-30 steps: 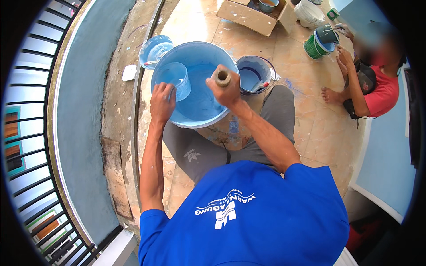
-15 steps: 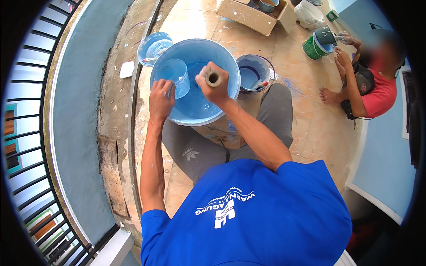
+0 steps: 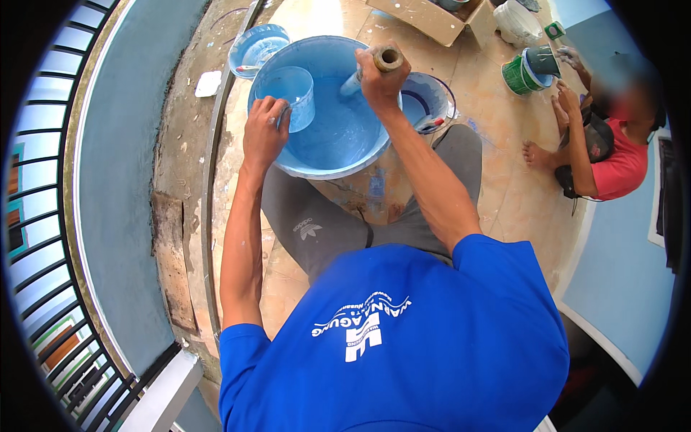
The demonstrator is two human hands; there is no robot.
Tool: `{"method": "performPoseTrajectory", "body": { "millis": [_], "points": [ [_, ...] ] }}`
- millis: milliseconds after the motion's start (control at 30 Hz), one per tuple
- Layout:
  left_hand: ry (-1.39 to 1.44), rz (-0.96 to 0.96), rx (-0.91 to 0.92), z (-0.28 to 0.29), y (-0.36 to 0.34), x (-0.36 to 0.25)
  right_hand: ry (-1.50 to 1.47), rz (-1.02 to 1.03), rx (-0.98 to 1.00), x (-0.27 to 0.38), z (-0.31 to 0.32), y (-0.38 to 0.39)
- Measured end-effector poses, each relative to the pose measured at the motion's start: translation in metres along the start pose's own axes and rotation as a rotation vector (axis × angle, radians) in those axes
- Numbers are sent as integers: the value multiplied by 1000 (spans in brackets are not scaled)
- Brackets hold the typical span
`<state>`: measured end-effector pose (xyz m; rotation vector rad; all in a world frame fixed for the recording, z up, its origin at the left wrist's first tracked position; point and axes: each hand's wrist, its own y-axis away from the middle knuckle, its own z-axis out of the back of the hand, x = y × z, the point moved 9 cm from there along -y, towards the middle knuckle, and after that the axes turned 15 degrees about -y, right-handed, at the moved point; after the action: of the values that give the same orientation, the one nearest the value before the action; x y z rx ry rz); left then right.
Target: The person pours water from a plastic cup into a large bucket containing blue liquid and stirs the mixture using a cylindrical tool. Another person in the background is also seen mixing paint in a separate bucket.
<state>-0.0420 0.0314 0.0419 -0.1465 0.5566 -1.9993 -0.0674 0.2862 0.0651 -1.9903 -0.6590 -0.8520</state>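
Observation:
A wide light-blue paint tub [image 3: 325, 172] stands on the floor between my knees, with blue paint coating its inside. My left hand [image 3: 265, 133] is closed over the near rim of a translucent bluish bucket [image 3: 304, 104], which sits inside the tub at its left. In my right hand [image 3: 383, 85], fingers wrapped round it, is a hollow tube [image 3: 389, 57] with an open brownish top end. Its paint-covered lower part [image 3: 351, 85] slants down to the left into the tub, over the blue paint.
A shallow blue container [image 3: 259, 43] with a brush [image 3: 247, 68] lies beyond the tub. Right of it stands a dark-rimmed bucket [image 3: 419, 101] with a red-handled brush [image 3: 432, 124]. A cardboard box [image 3: 435, 20] is farther off. At right, a seated person [image 3: 620, 158] handles a green bucket [image 3: 520, 78].
My right hand has moved toward the tub's far right rim, tilting the tube so that its lower part shows. My left hand still grips the bucket's rim. The whole view has shifted slightly.

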Motion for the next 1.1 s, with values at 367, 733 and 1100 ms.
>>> {"method": "performPoseTrajectory", "body": {
  "millis": [367, 733, 1100],
  "points": [
    [-12, -11, -3, -5, 2, 1, -65, -403, 272, -8, -6, 51],
    [-5, -6, -18, -2, 0, 0, 17, 1, 77, -27, 23, -8],
    [-11, 39, 25, -5, 6, 6, -37, -163, 471, -5, -37, 73]
  ]
}}
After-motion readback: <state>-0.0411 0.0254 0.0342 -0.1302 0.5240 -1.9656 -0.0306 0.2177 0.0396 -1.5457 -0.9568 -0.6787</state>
